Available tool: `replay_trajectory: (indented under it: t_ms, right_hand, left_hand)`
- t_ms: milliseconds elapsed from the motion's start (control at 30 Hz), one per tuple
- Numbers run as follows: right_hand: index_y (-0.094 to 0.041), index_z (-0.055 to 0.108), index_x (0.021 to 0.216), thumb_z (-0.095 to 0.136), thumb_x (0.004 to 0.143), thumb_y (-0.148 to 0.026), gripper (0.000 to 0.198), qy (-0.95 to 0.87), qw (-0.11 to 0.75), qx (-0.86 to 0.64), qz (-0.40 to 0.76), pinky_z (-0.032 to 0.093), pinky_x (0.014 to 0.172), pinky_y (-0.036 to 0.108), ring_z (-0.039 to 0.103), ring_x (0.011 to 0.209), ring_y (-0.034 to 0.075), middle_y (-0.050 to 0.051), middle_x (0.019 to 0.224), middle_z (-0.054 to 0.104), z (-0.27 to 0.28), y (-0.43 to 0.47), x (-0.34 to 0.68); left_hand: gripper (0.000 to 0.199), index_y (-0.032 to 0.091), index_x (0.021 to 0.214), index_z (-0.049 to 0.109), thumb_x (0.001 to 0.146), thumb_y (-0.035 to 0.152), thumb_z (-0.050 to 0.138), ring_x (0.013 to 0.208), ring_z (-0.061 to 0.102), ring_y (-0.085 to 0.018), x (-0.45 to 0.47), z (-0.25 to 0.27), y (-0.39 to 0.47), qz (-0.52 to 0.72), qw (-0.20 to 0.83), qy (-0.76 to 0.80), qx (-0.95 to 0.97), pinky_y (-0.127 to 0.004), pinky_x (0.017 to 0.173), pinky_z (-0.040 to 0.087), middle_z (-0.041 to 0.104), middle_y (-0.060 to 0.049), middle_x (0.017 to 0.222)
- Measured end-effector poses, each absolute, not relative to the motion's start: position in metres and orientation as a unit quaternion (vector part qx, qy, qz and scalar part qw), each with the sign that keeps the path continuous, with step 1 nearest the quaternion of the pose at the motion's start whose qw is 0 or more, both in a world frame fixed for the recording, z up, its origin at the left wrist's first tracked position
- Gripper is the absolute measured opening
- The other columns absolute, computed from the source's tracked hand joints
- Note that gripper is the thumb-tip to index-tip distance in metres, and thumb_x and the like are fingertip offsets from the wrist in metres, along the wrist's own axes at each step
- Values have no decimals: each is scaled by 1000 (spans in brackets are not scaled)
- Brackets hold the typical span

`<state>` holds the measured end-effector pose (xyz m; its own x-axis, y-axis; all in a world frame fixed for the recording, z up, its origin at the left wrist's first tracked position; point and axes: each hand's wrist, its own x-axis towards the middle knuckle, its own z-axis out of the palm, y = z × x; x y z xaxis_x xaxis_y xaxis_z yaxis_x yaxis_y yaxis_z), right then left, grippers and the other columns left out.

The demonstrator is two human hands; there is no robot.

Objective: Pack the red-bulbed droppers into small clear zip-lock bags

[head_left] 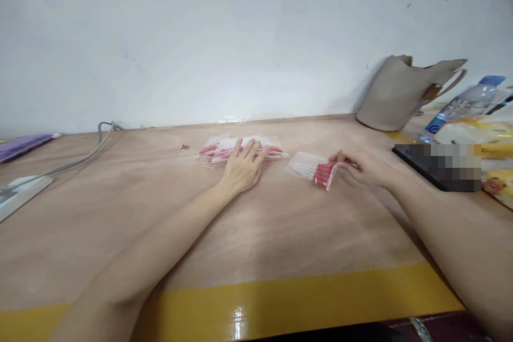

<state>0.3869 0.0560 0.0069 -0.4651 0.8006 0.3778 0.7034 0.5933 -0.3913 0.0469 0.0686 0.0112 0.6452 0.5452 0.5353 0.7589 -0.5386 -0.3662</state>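
- My left hand [242, 164] lies flat on the pile [240, 150] of clear bags with red-tipped sticks inside, fingers spread a little and pressing down, not gripping.
- My right hand [360, 166] has its fingertips pinched on the near end of a single bag [315, 169], which lies on the table [256, 235] just to the right of the pile, apart from it.
- That bag looks filled already: white sticks, red ends bunched toward my fingers. Whether its mouth is sealed I cannot tell.
- I judge several bags finished and stacked, with this one not yet on the pile. I see no loose sticks or empty bags, so I cannot say how much is left.
- The table is pale wood grain with a glossy yellow strip along the near edge.
- Behind it stands a plain white wall, scuffed at upper right.
- Far right: a beige handbag [403, 92], a water bottle [460, 107], yellow packs [487, 136] and a dark flat thing, partly blurred.
- Far left: a grey cable [86, 156], a purple flat thing [22, 145] and a white board [22, 192].
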Motion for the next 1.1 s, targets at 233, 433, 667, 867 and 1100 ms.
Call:
replay_trajectory:
  t_ms: [233,433,667,867,1100]
  right_hand:
    - [-22,45,71,44,83,-32,15,-782,323,-532,40,44,63,33,60,72,19,9,95,68,-19,81,393]
    - [-20,59,72,53,72,-42,23,-802,265,-516,-144,34,80,41,60,83,25,7,83,68,1,82,364]
    - [-16,64,98,55,78,-34,29,-847,266,-442,-132,33,82,34,58,93,22,10,103,65,1,91,271]
    - [-18,66,100,44,88,-20,25,-859,200,-456,-123,33,78,31,57,86,19,10,98,66,-7,106,212]
    - [-15,67,81,43,84,-6,26,-860,188,-417,-227,31,78,31,51,67,15,8,76,65,-17,108,218]
  left_hand:
    - [70,23,132,43,72,53,62,123,38,-38,48,42,109,-34,120,-505,-854,-59,100,24,44,-15,134]
    - [58,31,131,42,80,54,52,115,48,-30,29,34,126,-17,64,-506,-860,-45,94,38,48,-8,131]
    - [44,32,129,42,87,43,45,115,46,-28,9,25,124,-37,63,-507,-859,-44,93,39,47,-5,131]
    - [43,31,129,43,87,41,45,116,45,-29,-19,25,114,-42,81,-525,-846,-43,92,41,47,-4,131]
    - [44,29,128,45,85,38,45,117,45,-29,-56,29,102,-26,88,-541,-836,-43,93,41,48,-6,131]
